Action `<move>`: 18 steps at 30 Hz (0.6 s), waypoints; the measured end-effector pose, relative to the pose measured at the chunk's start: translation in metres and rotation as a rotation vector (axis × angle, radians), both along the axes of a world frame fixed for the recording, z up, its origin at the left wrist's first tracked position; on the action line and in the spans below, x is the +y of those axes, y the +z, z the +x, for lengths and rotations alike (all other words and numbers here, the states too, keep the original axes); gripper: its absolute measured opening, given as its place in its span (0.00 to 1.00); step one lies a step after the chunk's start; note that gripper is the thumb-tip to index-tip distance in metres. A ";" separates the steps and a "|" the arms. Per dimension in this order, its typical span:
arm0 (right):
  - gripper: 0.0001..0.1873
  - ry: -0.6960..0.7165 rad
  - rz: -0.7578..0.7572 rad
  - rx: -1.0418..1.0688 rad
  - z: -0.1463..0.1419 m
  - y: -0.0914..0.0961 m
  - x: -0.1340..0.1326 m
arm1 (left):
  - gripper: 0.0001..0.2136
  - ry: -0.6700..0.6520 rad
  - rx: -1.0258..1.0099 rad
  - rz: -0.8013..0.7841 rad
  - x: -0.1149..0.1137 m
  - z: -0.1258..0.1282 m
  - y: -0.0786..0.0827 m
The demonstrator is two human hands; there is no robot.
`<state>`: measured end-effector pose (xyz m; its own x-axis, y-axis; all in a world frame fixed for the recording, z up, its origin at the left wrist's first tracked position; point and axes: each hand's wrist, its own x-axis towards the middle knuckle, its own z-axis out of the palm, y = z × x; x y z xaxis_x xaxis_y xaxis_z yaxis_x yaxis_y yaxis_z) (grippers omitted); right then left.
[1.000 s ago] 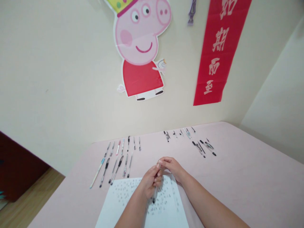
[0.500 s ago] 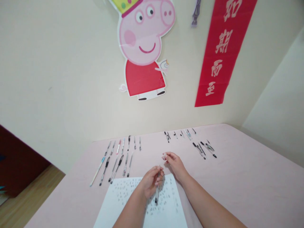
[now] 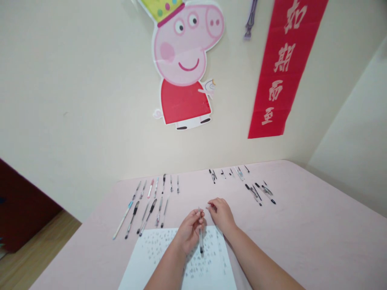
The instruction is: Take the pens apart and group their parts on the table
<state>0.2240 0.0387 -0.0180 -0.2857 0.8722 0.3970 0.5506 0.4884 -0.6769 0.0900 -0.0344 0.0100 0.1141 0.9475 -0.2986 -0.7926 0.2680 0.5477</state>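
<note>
Pen (image 3: 200, 241) gripped by left hand (image 3: 189, 231) over written sheet (image 3: 154, 257); right hand (image 3: 222, 213) curled, contents unclear, pen rows (image 3: 148, 203) beyond.

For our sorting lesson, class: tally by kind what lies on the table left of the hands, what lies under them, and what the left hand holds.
Pens lying in rows: 13
Pen in the left hand: 1
Sheet of paper: 1
Total: 15
</note>
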 end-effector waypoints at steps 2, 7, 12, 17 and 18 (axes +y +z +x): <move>0.05 -0.010 0.015 -0.015 0.000 0.001 -0.001 | 0.01 0.039 -0.010 -0.002 0.001 -0.001 -0.001; 0.07 -0.003 0.026 -0.026 -0.001 0.000 -0.001 | 0.04 0.104 -0.064 -0.048 0.003 -0.004 0.000; 0.08 0.002 0.066 0.022 -0.001 0.001 -0.001 | 0.05 0.299 -0.038 -0.076 0.004 -0.006 0.004; 0.06 0.035 0.111 0.095 -0.002 0.008 -0.003 | 0.05 0.425 -0.049 -0.040 0.008 -0.012 0.004; 0.06 0.041 0.114 0.100 -0.003 0.009 -0.004 | 0.05 0.434 -0.052 -0.029 0.009 -0.014 0.003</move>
